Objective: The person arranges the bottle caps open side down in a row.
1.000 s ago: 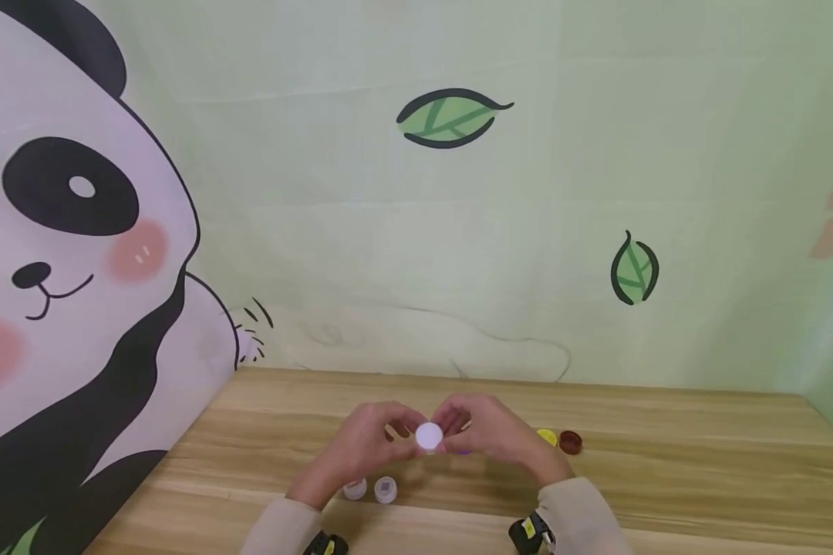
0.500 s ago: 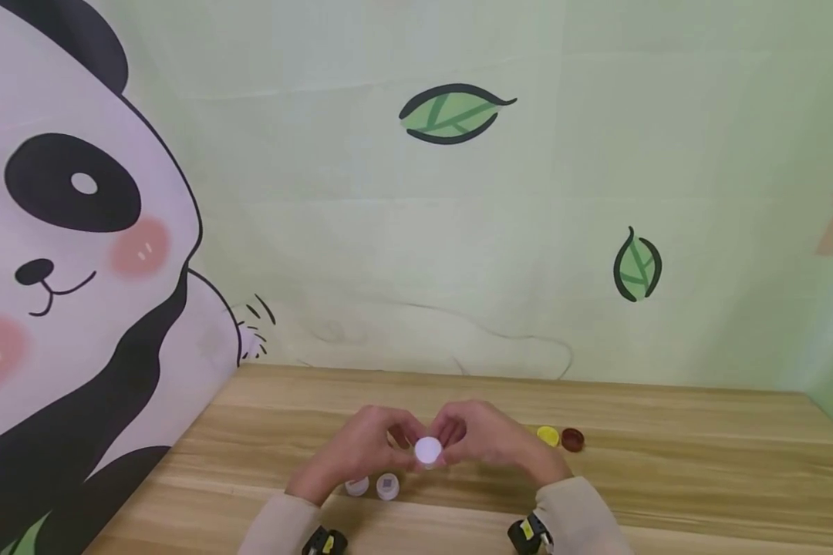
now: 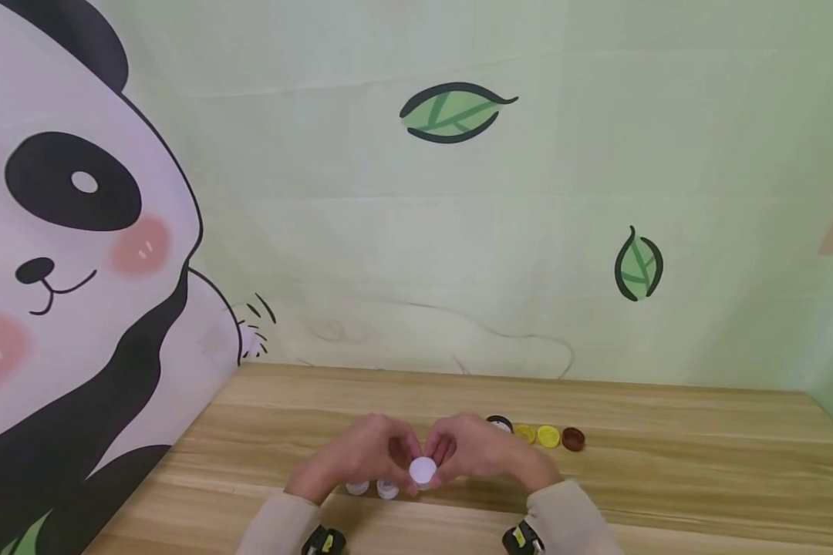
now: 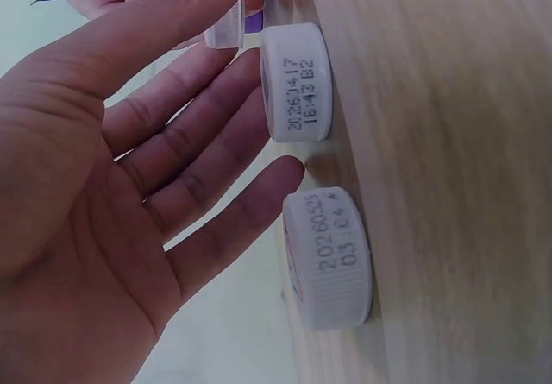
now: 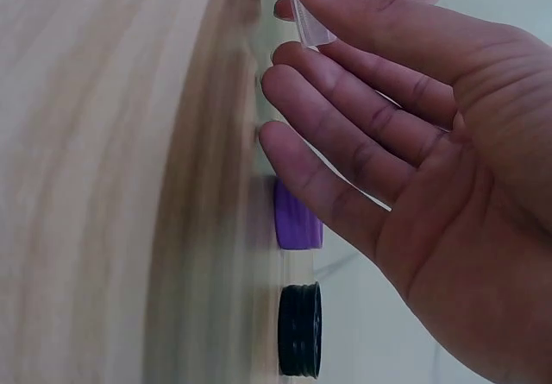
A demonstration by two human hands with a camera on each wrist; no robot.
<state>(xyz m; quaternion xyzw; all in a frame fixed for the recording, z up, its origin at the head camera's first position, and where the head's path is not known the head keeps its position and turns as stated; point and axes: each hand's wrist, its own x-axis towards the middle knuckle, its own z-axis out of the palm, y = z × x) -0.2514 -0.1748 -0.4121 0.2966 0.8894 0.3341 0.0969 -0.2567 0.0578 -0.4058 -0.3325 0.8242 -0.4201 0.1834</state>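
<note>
A white round cap (image 3: pixel 423 471) is pinched between both hands, thumbs and fingers on either side. The left hand (image 3: pixel 368 453) holds its left side and the right hand (image 3: pixel 477 449) its right. In the left wrist view two white caps with printed numbers, one (image 4: pixel 297 82) by the fingertips and another (image 4: pixel 329 259) by the little finger, stand beside the left hand (image 4: pixel 147 160). In the right wrist view a purple cap (image 5: pixel 298 217) and a black cap (image 5: pixel 300 330) are near the right hand (image 5: pixel 431 160), which grips the translucent rim of the held cap (image 5: pixel 310 17).
To the right of the hands, a black-rimmed cap (image 3: pixel 500 424), an orange-yellow cap (image 3: pixel 525 434), a yellow cap (image 3: pixel 548 436) and a dark red cap (image 3: pixel 573 439) lie in a row on the wooden table (image 3: pixel 701 462). A panda-printed cloth stands behind the table.
Both hands have moved down towards the table's front with the held white cap, nearing the two white caps. The black-rimmed and orange-yellow caps have come into view beside the right hand.
</note>
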